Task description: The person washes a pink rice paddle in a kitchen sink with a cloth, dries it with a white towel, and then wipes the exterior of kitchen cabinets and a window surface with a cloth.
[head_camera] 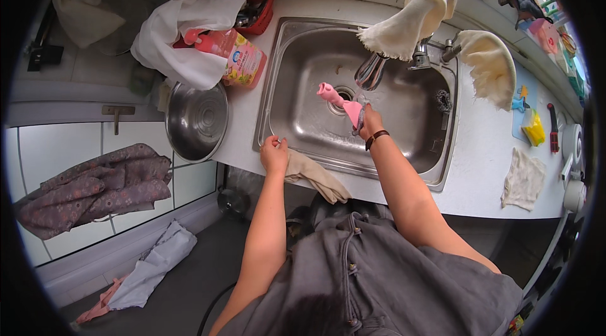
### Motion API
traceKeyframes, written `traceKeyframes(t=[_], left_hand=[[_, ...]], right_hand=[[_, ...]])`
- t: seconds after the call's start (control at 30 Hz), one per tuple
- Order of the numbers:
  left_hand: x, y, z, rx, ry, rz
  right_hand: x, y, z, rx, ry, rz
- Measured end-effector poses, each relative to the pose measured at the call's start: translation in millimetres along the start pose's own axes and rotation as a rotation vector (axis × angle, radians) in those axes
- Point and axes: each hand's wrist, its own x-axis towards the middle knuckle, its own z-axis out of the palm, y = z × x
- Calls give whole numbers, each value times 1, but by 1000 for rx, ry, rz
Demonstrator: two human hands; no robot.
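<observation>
Over the stainless steel sink [312,118], my right hand [371,123] grips a pink plastic tool [352,111] together with a grey scrubber [360,120]. The tool's shaped pink end points left, above the drain [337,107]. My left hand [274,153] is at the sink's front left rim, thumb and fingertips close together beside a beige cloth [317,175] that hangs over the counter edge. Whether those fingers pinch the cloth or a thin cord is not clear. Water from the faucet spout [371,72] appears to run near my right hand.
A metal basin [196,120] leans at the counter's left end, beside a pink soap bottle [244,61] and white cloth [163,52]. Cream cloths [416,18] drape over the faucet. A steel wool pad [443,100] hangs on the sink's right wall. A white rag [523,179] lies on the right counter.
</observation>
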Motion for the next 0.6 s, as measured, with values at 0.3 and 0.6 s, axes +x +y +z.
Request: traceKeyframes(t=[0.3, 0.6], left_hand=[[-23, 78, 6, 94, 154, 554], [-16, 130, 33, -1022, -521, 467]], right_hand=[[-8, -3, -11, 6, -101, 31], [23, 3, -14, -1047, -36, -681]])
